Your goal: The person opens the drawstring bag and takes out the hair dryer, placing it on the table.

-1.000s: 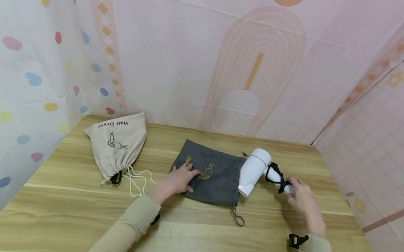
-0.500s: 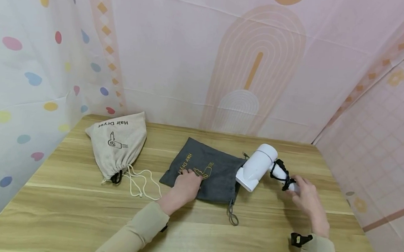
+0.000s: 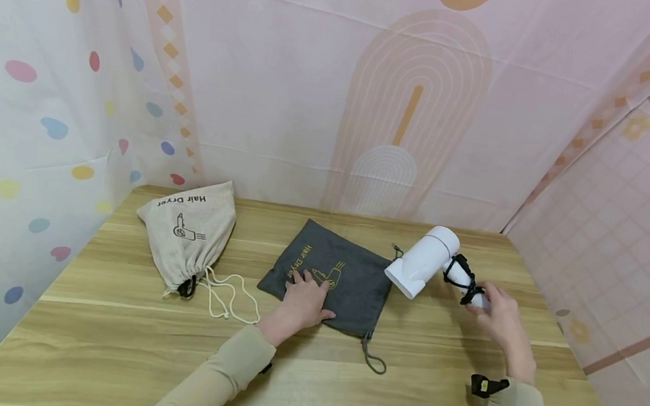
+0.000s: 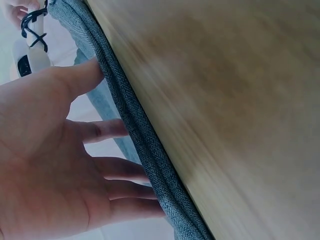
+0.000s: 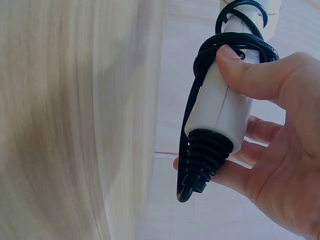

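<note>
A white hair dryer with a black cord wound round its handle is held by my right hand. In the right wrist view the thumb and fingers grip the handle near its ribbed cord end. The dryer's nozzle stands just right of the mouth of a dark grey drawstring bag, which lies flat and bears yellow print. My left hand rests on the bag with fingers spread; in the left wrist view its straight fingertips touch the grey cloth.
A beige drawstring bag printed "Hair Dryer" lies at the left, bulging, with a bit of black showing at its mouth and pale cords trailing right. All lies on a wooden table. Patterned curtains hang behind and at both sides.
The hair dryer has moved up and right, away from the grey bag's mouth, with my right hand. My left hand shifted slightly right, its fingers spreading on the bag. The bag has turned a little.
</note>
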A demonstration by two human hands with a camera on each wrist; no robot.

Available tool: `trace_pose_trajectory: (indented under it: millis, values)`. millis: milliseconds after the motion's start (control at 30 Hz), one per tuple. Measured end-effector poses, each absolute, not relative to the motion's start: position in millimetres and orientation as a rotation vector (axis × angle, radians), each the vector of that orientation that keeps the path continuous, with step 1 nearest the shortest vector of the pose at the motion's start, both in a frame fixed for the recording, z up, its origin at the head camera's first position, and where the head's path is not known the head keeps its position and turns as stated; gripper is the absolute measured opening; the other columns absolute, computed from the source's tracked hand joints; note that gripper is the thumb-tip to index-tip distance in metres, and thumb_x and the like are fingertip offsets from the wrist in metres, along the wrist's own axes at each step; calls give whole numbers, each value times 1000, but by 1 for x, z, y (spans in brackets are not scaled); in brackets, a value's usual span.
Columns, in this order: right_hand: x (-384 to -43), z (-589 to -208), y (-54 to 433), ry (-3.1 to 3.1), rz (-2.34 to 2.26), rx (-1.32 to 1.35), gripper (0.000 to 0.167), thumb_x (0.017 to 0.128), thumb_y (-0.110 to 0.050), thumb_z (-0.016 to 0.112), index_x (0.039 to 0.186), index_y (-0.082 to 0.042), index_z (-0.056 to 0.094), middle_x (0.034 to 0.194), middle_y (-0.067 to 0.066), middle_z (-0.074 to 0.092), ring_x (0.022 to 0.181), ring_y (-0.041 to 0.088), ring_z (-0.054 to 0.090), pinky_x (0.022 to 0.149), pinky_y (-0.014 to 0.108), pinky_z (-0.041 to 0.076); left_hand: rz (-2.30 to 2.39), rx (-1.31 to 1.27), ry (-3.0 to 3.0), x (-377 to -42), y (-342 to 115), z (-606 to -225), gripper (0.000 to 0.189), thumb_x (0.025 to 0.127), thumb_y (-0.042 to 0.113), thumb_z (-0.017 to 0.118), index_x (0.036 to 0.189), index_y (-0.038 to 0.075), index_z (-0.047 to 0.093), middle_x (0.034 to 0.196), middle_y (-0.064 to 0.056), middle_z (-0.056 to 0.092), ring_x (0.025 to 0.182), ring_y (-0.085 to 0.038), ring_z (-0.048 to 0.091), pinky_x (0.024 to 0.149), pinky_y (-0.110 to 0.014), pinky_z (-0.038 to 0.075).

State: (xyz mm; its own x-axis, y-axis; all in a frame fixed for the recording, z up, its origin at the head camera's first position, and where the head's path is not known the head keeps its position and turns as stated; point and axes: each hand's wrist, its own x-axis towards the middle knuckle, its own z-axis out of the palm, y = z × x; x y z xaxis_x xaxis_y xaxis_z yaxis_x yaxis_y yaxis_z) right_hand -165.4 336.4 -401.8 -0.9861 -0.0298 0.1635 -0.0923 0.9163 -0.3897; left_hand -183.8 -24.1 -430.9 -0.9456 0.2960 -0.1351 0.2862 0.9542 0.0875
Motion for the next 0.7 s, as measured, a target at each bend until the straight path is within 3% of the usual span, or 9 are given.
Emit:
trace_pose_trajectory:
  millis: [467, 700]
  values:
    - [-169, -403, 331, -2904, 614, -28, 45, 85, -15, 65, 122, 4, 51, 112, 34, 58, 94, 45, 58, 76, 55, 47, 257, 662, 2853, -200, -27, -437, 63, 82, 42, 67, 135, 13, 51, 146, -29, 37, 137, -49, 31, 107, -59, 34]
    - [-173, -405, 325, -2897, 607, -123, 46, 86, -20, 63, 123, 5, 50, 115, 35, 57, 99, 49, 57, 78, 57, 47, 230, 743, 2859, -205, -21, -435, 60, 78, 39, 67, 132, 15, 56, 146, -21, 41, 137, -46, 32, 107, -58, 34]
